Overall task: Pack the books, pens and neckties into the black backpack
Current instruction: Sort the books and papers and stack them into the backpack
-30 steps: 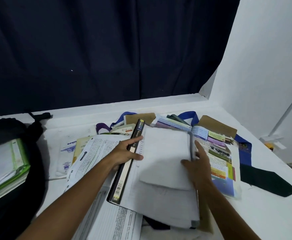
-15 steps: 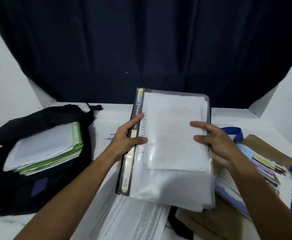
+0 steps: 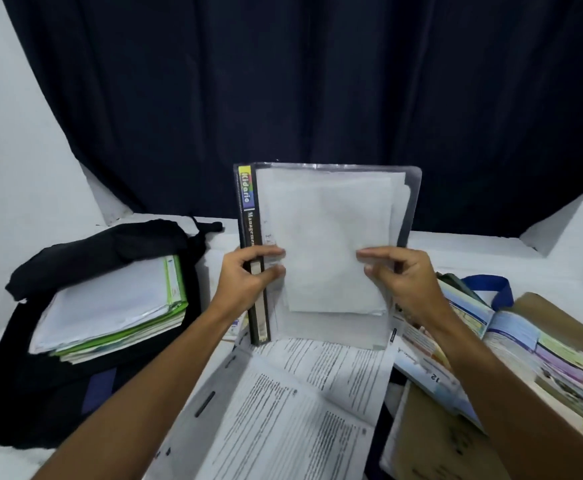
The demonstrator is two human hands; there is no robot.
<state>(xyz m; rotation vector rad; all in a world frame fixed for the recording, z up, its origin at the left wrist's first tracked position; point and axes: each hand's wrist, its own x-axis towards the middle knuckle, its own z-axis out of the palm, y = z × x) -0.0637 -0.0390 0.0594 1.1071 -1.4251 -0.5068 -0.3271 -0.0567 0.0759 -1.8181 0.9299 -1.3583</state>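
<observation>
A black-spined folder (image 3: 321, 237) with clear sleeves and white sheets stands nearly upright above the table's middle. My left hand (image 3: 248, 282) grips its spine edge, and my right hand (image 3: 397, 282) grips its right edge. The black backpack (image 3: 85, 341) lies open at the left with a stack of white and green-edged books (image 3: 110, 306) inside. Printed pages (image 3: 300, 403) lie under the folder. Colourful open books (image 3: 511, 355) lie at the right, with a blue necktie (image 3: 487, 289) looping out behind them. No pens show.
A brown envelope (image 3: 432, 441) lies at the lower right under the open books. A dark curtain (image 3: 300, 98) hangs behind the white table (image 3: 463, 247), with white walls on both sides.
Both hands have lifted the folder off the pile and tilted it from flat to nearly upright. My view has swung left, bringing the backpack fully into sight.
</observation>
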